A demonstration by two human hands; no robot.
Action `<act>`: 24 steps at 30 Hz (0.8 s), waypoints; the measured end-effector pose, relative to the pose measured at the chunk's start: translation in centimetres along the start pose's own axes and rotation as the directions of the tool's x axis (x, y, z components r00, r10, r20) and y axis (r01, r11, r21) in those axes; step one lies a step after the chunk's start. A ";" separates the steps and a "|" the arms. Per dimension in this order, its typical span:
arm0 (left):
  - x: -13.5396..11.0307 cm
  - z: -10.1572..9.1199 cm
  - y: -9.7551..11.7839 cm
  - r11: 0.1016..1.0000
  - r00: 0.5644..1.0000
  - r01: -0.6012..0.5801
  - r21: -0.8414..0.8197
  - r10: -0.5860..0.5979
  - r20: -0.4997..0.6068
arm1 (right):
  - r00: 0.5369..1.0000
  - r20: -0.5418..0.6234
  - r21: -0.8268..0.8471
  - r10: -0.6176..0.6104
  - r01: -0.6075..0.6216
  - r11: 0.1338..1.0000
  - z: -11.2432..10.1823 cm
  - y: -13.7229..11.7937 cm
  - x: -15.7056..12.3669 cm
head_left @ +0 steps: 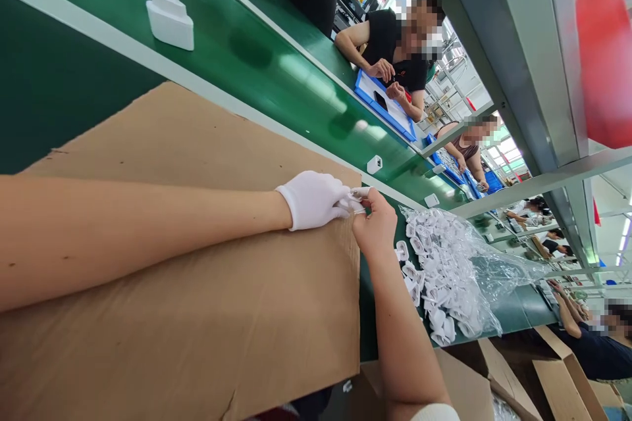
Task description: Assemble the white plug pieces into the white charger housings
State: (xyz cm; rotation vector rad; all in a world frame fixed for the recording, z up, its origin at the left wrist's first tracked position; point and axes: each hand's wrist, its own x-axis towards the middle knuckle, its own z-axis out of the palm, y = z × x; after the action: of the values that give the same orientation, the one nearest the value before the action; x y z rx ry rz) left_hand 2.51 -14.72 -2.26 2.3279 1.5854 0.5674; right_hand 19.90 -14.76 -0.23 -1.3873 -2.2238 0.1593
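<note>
Over the green surface (276, 72), gloved left hand (312, 199) and bare right hand (376, 223) pinch 1 white part (356, 200), which the smooth glove might let slip.

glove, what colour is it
White. The glove shows best in the head view, the only one here.

A small white plastic piece (359, 200) sits pinched between the gloved fingertips of the left hand (313, 199) and the bare fingers of the right hand (378, 227), lifted off the table. The fingers cover most of it, so its exact shape cannot be told. Just beyond the right hand lies a heap of white charger plugs (439, 270), spilling from a clear bag.
</note>
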 end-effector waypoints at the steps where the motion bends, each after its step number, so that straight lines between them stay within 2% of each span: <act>1: 0.0 0.0 0.1 1.000 1.000 -0.002 -0.007 0.002 0.002 | 1.000 0.006 0.049 0.021 -0.022 0.999 0.1 0.1 0.0; 4: 0.3 -0.2 0.1 0.995 0.999 0.036 -0.094 -0.032 0.039 | 0.999 0.035 0.209 0.036 -0.043 0.977 -0.8 0.4 -0.2; 6: 0.9 -0.7 -0.4 0.985 0.996 0.081 -0.152 -0.073 0.060 | 0.999 0.037 0.216 0.029 -0.036 0.976 -2.7 1.1 -0.9; 8: 1.8 -1.7 -1.5 0.973 0.992 0.128 -0.190 -0.124 0.030 | 0.998 0.031 0.061 0.059 -0.061 0.996 -5.3 2.2 -1.9; 10: 2.9 -3.3 -3.1 0.963 0.980 0.183 -0.198 -0.195 -0.043 | 0.984 0.077 -0.185 0.161 -0.145 0.972 -7.8 3.7 -2.8; 12: 4.1 -5.0 -4.9 0.943 0.947 0.288 -0.165 -0.307 -0.100 | 0.930 0.175 -0.380 0.324 -0.240 0.893 -9.3 5.1 -3.1; 14: 5.2 -6.4 -6.7 0.905 0.898 0.408 -0.119 -0.422 -0.123 | 0.846 0.251 -0.493 0.470 -0.306 0.815 -9.6 6.1 -2.8; 16: 5.9 -7.2 -8.4 0.866 0.857 0.490 -0.102 -0.500 -0.121 | 0.789 0.299 -0.529 0.537 -0.331 0.781 -9.2 6.5 -2.1; 17: 6.0 -7.5 -9.1 0.855 0.847 0.509 -0.103 -0.518 -0.115 | 0.778 0.319 -0.524 0.541 -0.332 0.785 -8.8 6.6 -1.8; 19: 5.9 -7.6 -10.0 0.828 0.822 0.551 -0.105 -0.560 -0.105 | 0.784 0.343 -0.482 0.517 -0.326 0.814 -8.1 6.6 -1.2; 20: 5.8 -7.5 -10.1 0.816 0.803 0.568 -0.102 -0.577 -0.148 | 0.803 0.342 -0.450 0.488 -0.316 0.835 -7.7 6.6 -1.1; 22: 5.6 -7.3 -9.6 0.817 0.760 0.571 -0.083 -0.564 -0.323 | 0.873 0.300 -0.373 0.385 -0.264 0.889 -7.0 6.7 -0.9; 23: 5.6 -7.2 -9.0 0.840 0.753 0.540 -0.055 -0.511 -0.414 | 0.911 0.266 -0.323 0.317 -0.225 0.919 -6.7 6.7 -0.9; 24: 5.7 -7.0 -8.2 0.877 0.770 0.481 -0.012 -0.429 -0.472 | 0.941 0.227 -0.260 0.250 -0.189 0.947 -6.2 6.7 -0.9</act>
State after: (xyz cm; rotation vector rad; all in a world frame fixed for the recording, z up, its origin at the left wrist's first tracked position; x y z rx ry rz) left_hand -5.60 -6.41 1.38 1.8308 2.3592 0.9802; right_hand 28.62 -13.41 2.44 -1.8404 -2.3489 0.1674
